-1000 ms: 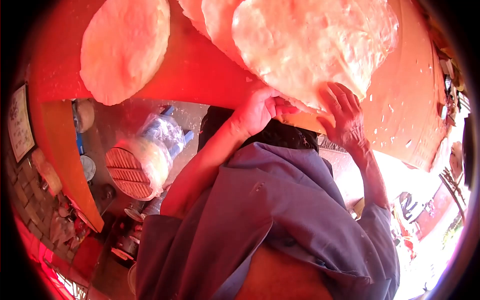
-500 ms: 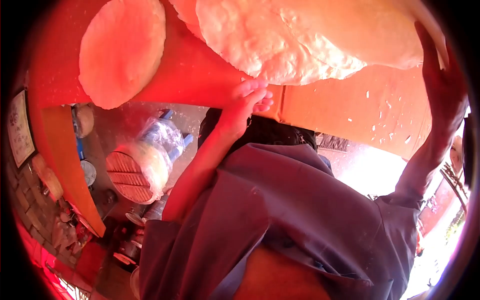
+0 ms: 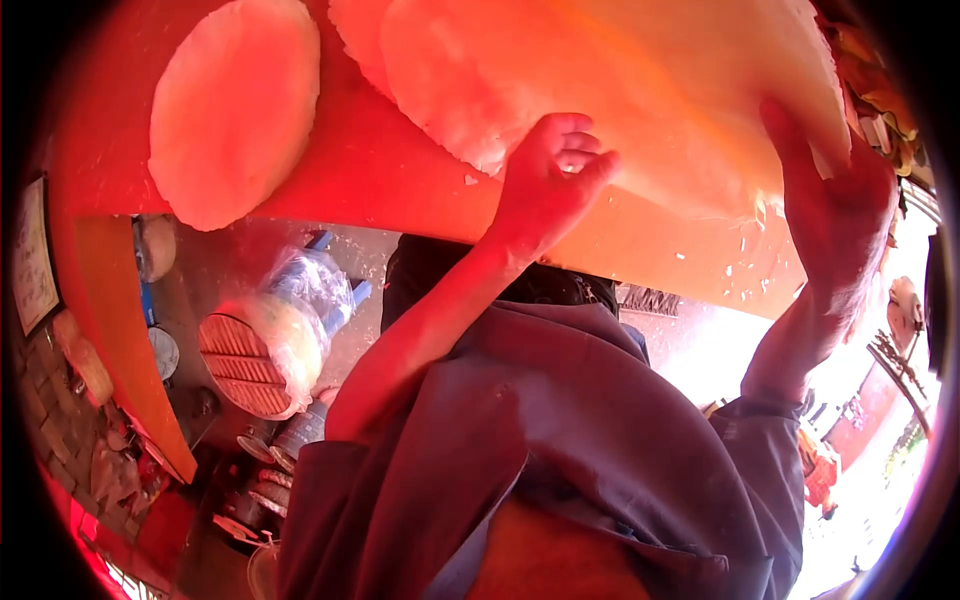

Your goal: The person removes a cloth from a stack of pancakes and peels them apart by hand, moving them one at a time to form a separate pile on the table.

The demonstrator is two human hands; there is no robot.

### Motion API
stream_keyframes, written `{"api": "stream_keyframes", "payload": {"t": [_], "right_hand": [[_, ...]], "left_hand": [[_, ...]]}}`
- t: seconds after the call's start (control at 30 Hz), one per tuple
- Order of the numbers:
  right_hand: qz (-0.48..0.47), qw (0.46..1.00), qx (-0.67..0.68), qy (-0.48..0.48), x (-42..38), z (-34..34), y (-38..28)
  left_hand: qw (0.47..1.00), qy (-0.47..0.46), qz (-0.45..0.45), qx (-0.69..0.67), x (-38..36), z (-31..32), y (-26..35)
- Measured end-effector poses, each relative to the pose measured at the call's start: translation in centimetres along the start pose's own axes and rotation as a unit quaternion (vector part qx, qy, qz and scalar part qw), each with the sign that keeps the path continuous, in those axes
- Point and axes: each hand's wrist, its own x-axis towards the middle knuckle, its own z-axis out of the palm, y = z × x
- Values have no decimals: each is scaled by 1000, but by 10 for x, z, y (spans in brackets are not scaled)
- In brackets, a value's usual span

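Observation:
A wide, thin sheet of dough [image 3: 620,70] spreads over the upper middle of the head view, its near rim reaching toward the table's front edge. My left hand [image 3: 550,190] is over that near rim, fingers loosely curled and thumb apart, with nothing visible in it. At the sheet's right end, my right hand [image 3: 840,210] grips the border; the thumb lies on top and the other fingers are largely hidden. A smaller oval dough piece [image 3: 235,115] lies flat at the left. Part of another sheet [image 3: 357,40] shows beneath the large one's left side.
The orange-red table [image 3: 400,185] has white crumbs near its front right edge. Below on the floor is a plastic-wrapped bundle with a slatted round end [image 3: 245,365]. Pots and lids [image 3: 265,450] stand at the lower left. Bright light comes from the right.
My left hand has moved right and up over the sheet, its fingers curling. My right hand has come down and left. The sheet's near rim, bumpy before, now looks smoother and reaches lower right.

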Motion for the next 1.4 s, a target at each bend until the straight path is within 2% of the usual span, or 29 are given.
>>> {"api": "stream_keyframes", "payload": {"t": [0.03, 0.07, 0.1, 0.13, 0.17, 0.23, 0.27, 0.3, 0.33, 0.37, 0.43, 0.47, 0.5, 0.57, 0.6, 0.63, 0.77, 0.83, 0.9, 1.03, 1.1, 1.13, 1.17, 1.23, 1.27, 1.3, 1.33, 1.37, 1.4], "right_hand": [[27, 999, -14, 22, 0, 1, 16], [53, 997, -27, 47, 2, -1, 33], [-3, 998, -46, 30, 4, -14, 52], [31, 996, 47, 68, 5, -20, 74], [64, 983, 138, 106, 5, -22, 88], [42, 982, 151, 109, -1, -23, 85], [14, 980, 163, 112, -2, -23, 78], [-15, 978, 176, 116, -3, -23, 70], [27, 991, 105, 85, -3, -22, 49], [27, 990, 105, 89, 3, -23, 49], [92, 993, 22, 76, 23, -18, 57], [95, 994, 20, 51, 34, -20, 72], [97, 995, 19, 27, 47, -23, 95], [62, 990, 118, 38, 71, -31, 157], [46, 997, 55, 40, 85, -41, 176], [47, 996, 56, 41, 93, -48, 169], [-26, 959, -111, 258, 127, -79, 126], [-124, 954, -99, 254, 144, -96, 136], [-126, 927, -188, 300, 151, -112, 131], [-113, 921, -214, 304, 149, -113, 112], [-138, 851, -416, 288, 137, -102, 98], [-139, 852, -416, 288, 125, -90, 90], [-150, 890, -348, 253, 106, -70, 82], [-167, 947, -208, 179, 56, -20, 66], [-173, 965, -136, 139, 33, 6, 55], [-206, 977, -37, 51, 13, 35, 33], [-235, 972, -12, 7, -6, 64, 17], [-246, 967, -34, -54, -27, 97, 17], [-228, 965, -14, -131, -49, 126, 20]], "left_hand": [[1000, -2, 2, 0, 2, 0, 1], [996, 81, -32, -19, 4, -4, 2], [983, 165, -68, -37, 6, -10, 1], [977, 208, -20, 51, 14, -27, -20], [976, 210, 12, 53, 18, -40, -27], [982, 121, -71, -123, 21, -48, -4], [983, 119, -67, -122, 25, -39, 3], [968, 90, -38, -232, 26, -26, 9], [939, 60, -10, -338, 26, -18, 12], [940, 56, -8, -337, 25, -22, 14], [958, 20, -80, -275, 20, -39, 14], [958, 18, -82, -274, 19, -46, 9], [966, 36, -79, -244, 17, -55, 3], [973, 53, -73, -210, 15, -68, -5], [975, 74, -83, -193, 11, -74, -7], [975, 94, -93, -176, 10, -79, -10], [979, 53, -90, -174, 7, -97, -24], [971, 97, -101, -196, 3, -97, -23], [974, 101, -92, -179, 2, -104, -23], [972, 112, -91, -187, -5, -111, -13], [974, 109, -94, -174, -9, -116, -10], [976, 108, -97, -162, -12, -119, -9], [976, 112, -96, -161, -17, -127, -16], [999, 32, 9, -1, -25, -146, -37], [999, 35, 9, 0, -30, -137, -25], [987, 57, -48, -143, -37, -119, -5], [950, 80, -104, -283, -43, -110, 4], [950, 86, -104, -282, -48, -112, 2], [952, 36, -109, -282, -54, -117, -2]]}}
